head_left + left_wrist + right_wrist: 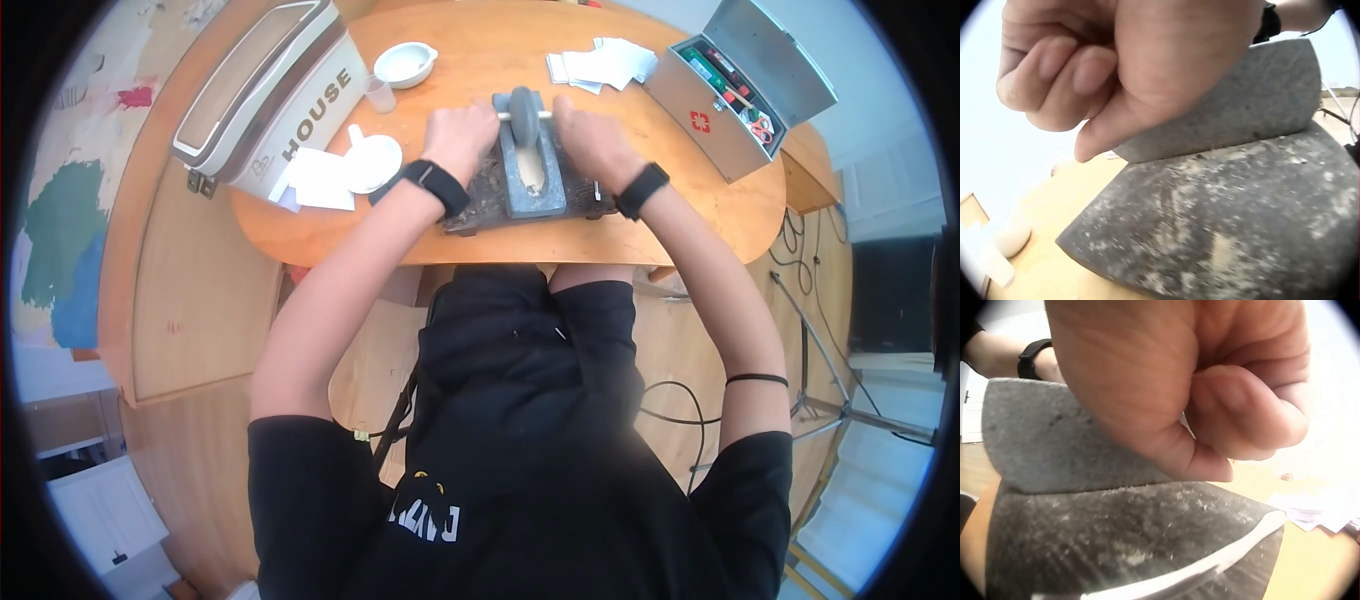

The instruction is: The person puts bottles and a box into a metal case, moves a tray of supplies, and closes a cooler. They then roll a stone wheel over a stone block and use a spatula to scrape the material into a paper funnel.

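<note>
A grey stone grinding wheel (524,125) stands upright in a long grey stone trough (537,209). Pale powder (528,168) lies in the trough's groove. From both sides of the wheel sticks a light handle rod (546,115). My left hand (462,140) grips the rod's left end, fingers curled. On the opposite side my right hand (597,138) holds the right end in the same way. Both are over the trough's far half. Below the trough is a dark, powder-flecked slab (1235,212). A thin white tool (1191,569) lies on its right part.
Left on the table (690,225) are a white dish with a handle (375,165), papers (322,180), a small cup (380,95), a white bowl (405,64) and a large HOUSE case (325,110). An open metal toolbox (690,100) and white sheets (605,66) are at right.
</note>
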The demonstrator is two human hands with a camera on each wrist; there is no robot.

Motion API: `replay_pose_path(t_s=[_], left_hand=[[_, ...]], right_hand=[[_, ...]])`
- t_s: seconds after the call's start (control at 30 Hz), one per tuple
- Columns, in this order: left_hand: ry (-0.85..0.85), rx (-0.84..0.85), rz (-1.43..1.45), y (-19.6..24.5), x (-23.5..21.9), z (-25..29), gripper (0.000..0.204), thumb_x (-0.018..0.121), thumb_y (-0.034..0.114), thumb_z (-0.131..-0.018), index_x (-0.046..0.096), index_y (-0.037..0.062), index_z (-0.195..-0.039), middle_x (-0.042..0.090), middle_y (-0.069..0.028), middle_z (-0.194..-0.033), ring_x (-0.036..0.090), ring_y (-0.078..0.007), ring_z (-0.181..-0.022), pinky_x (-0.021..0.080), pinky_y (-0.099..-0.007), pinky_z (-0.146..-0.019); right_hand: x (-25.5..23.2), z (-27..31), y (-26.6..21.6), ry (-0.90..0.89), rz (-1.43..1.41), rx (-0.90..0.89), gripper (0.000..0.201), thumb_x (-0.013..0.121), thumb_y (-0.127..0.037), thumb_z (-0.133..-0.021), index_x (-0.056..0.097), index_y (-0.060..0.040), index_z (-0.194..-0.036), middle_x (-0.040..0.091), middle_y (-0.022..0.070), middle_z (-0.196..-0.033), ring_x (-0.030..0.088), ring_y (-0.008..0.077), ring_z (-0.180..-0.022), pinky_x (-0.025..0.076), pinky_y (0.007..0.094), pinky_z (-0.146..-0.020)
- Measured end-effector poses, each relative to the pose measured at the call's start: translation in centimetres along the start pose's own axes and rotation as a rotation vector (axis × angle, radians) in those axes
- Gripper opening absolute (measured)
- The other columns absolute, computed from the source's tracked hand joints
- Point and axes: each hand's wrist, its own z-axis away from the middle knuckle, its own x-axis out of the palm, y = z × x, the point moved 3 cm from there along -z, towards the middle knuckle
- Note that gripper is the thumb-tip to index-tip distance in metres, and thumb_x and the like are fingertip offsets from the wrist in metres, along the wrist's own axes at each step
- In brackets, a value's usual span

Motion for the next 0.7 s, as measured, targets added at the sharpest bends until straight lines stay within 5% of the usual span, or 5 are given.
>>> replay_pose_path(t_s=[0.37,0.7], left_hand=[[-0.043,-0.028,0.113,1.4,-0.9,4.4,0.013,0.058,0.000,-0.080,0.051,-0.0032,-0.091,0.067,-0.0196,-0.070,0.070,-0.0346,-0.067,0.053,-0.0432,-0.054],[0.006,0.015,0.125,-0.3,-0.7,1.8,0.013,0.061,-0.001,-0.077,0.055,-0.0027,-0.088,0.067,-0.0233,-0.075,0.070,-0.0361,-0.074,0.055,-0.0436,-0.061]], right_hand=[[-2.2,3.6,-1.7,-0.070,-0.070,-0.038,0.018,0.053,0.000,-0.084,0.040,-0.0008,-0.097,0.067,0.0205,-0.072,0.068,0.0385,-0.069,0.054,0.0459,-0.058],[-0.2,0.4,-0.8,0.015,-0.055,-0.054,0.017,0.052,0.000,-0.085,0.040,-0.0003,-0.097,0.067,0.0216,-0.074,0.068,0.0388,-0.071,0.054,0.0463,-0.059]])
